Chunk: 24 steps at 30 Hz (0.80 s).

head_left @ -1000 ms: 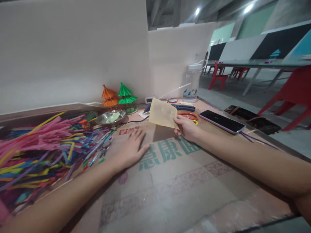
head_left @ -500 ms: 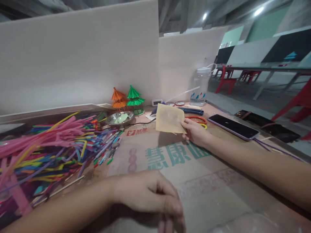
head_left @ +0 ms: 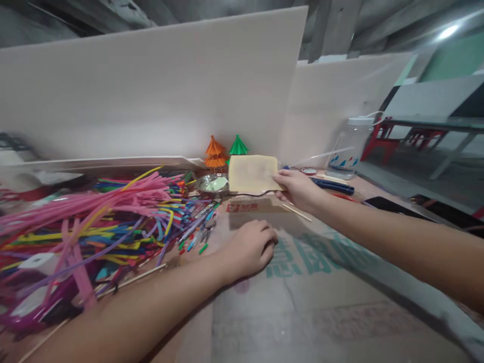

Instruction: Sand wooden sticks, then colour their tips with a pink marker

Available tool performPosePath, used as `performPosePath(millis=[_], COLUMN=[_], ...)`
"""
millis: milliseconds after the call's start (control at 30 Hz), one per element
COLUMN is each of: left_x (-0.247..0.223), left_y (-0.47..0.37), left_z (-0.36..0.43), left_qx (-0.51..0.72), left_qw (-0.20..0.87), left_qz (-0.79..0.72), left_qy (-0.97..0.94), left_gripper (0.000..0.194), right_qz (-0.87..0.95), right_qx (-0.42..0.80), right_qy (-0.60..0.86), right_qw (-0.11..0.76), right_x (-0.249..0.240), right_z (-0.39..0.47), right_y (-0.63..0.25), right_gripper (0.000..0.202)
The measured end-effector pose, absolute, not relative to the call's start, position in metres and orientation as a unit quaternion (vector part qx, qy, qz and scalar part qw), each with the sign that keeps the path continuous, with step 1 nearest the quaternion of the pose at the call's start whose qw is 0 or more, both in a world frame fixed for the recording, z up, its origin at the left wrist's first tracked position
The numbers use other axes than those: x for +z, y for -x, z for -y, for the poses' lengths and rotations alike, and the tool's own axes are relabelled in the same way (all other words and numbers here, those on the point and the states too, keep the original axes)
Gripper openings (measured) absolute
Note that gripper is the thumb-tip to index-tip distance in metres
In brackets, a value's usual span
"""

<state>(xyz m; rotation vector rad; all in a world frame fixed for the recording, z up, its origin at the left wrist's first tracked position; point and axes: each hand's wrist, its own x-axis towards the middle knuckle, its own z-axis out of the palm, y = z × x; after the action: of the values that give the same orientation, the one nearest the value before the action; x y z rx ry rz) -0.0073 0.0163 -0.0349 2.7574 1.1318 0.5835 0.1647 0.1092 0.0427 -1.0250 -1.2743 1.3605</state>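
Observation:
My right hand [head_left: 297, 187] is closed on the right edge of a flat, pale yellow sheet [head_left: 252, 175], thumb in front and fingers behind. The sheet stands nearly upright above the far side of the cardboard [head_left: 257, 307] and casts a shadow on it. A thin wooden stick [head_left: 297, 212] lies on the board just below that hand. My left hand [head_left: 252, 248] rests on the cardboard nearer to me, its fingers curled in and nothing visible in them. Behind the sheet, a small green pagoda model [head_left: 238, 145] is partly hidden; an orange one [head_left: 215, 152] stands beside it.
Bundles of coloured pipe cleaners [head_left: 124, 212] cover the left, with pens [head_left: 198, 227] beside them. A metal bowl [head_left: 204, 184] sits left of the sheet. At the right are dark blue-handled pliers or a similar tool [head_left: 335, 186], a phone [head_left: 397, 207] and a clear water bottle [head_left: 346, 151].
My left hand has moved forward onto the cardboard and its fingers have curled in. My right hand still holds the sheet. The view has turned left, and the stick below the sheet now shows clearly.

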Motion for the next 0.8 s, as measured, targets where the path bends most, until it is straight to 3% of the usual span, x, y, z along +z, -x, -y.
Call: performPosePath(millis=[300,533,733,800], left_x=[-0.032,-0.031,-0.031,-0.028], left_y=[0.010,0.010,0.009,0.008], left_z=[-0.021,-0.022,-0.020,-0.018], left_qx=[0.170,0.164,0.166,0.159], left_qw=[0.016,0.011,-0.009,-0.019], left_qz=[-0.367,-0.355,-0.351,-0.342], left_qy=[-0.914,-0.920,-0.921,-0.926], left_gripper=[0.021,0.021,0.021,0.023], right_qz=[0.577,0.683,0.754,0.781], right_qx=[0.538,0.403,0.292,0.253], right_qy=[0.464,0.505,0.492,0.474], right_qw=[0.402,0.340,0.322,0.318], right_x=[0.028,0.030,0.021,0.012], right_z=[-0.180,-0.186,-0.144,-0.125], right_y=[-0.039,-0.079,-0.128,-0.141], right_gripper=[0.003,0.033,0.014,0.018])
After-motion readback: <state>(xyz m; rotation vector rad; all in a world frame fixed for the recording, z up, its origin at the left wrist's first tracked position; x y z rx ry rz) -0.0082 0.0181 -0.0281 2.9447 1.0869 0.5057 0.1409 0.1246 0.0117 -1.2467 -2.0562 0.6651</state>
